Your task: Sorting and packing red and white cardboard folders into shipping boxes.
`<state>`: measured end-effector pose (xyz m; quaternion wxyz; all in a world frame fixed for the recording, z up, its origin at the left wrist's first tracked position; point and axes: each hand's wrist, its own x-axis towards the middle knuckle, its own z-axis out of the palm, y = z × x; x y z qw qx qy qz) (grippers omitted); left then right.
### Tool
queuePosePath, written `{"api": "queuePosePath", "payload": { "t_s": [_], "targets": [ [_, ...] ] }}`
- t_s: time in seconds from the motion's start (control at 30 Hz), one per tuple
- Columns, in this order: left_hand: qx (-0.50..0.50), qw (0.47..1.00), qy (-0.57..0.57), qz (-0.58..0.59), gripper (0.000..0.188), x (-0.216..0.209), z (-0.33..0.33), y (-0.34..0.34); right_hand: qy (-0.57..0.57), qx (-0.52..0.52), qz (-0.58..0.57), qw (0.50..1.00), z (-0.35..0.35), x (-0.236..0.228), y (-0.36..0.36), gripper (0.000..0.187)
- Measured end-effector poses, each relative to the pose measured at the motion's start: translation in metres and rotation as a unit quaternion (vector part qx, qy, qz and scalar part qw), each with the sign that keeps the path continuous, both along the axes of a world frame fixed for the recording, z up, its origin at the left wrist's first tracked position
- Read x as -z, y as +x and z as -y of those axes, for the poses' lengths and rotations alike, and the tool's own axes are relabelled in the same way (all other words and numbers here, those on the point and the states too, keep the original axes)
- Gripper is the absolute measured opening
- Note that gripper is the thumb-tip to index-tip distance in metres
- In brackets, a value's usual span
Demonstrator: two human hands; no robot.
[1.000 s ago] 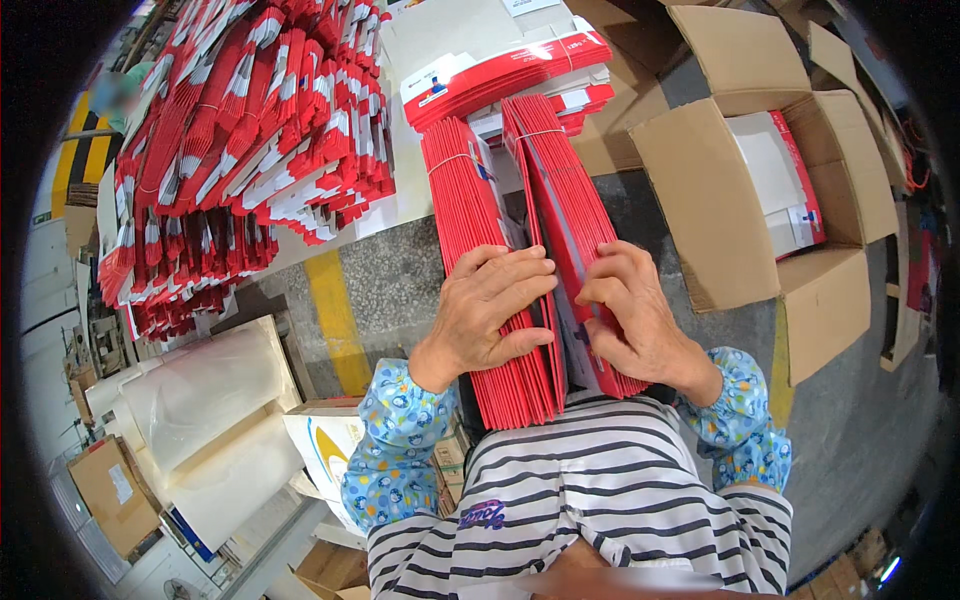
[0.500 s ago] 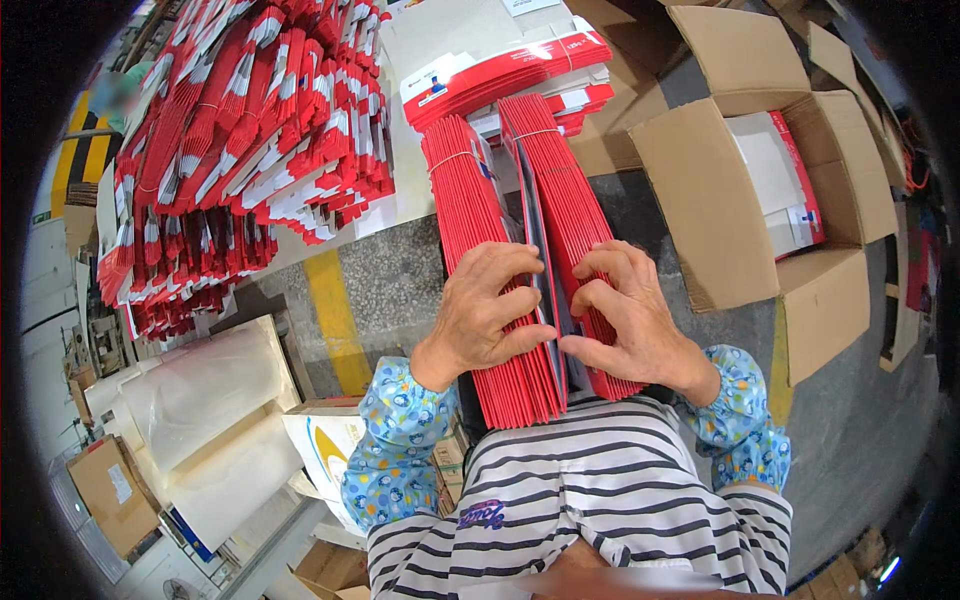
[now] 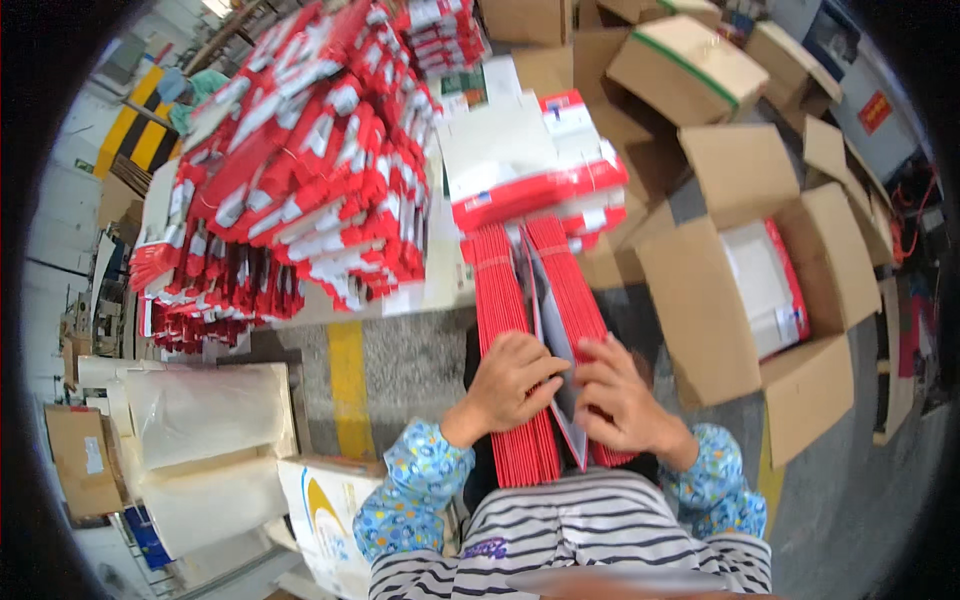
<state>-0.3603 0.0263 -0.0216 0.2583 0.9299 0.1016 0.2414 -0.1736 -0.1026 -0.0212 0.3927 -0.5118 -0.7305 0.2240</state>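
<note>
Two bundles of red folded flat cartons lie across my lap, edges up, each with a band round its far end. My left hand (image 3: 512, 388) rests on the left bundle (image 3: 498, 290), its fingers curled over the inner edges. My right hand (image 3: 622, 400) lies over the right bundle (image 3: 568, 285) with bent fingers at its inner side. Between the bundles a gap opens, where a pale carton panel (image 3: 549, 325) stands at a slant. Both thumbs are partly hidden, and blur softens the fingertips.
A tall heap of red and white flat cartons (image 3: 300, 190) fills the far left table. More stacked cartons (image 3: 540, 190) lie straight ahead. At right stands an open brown box (image 3: 700, 310) with cartons inside. A person in green (image 3: 200, 95) is at the far left.
The view has tilted up, so the bundles and hands appear lower and more boxes show at the back. My fingers have shifted slightly at the gap; both hands stay on the bundles.
</note>
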Motion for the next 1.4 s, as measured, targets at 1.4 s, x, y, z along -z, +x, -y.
{"api": "queuePosePath", "payload": {
  "t_s": [1.4],
  "targets": [
    [-0.24, 0.921, -0.304, 0.038, 0.083, 0.034, 0.007, -0.021, 0.013, -0.122, 0.065, 0.99, -0.02, -0.009, -0.002, 0.029]
  ]
}}
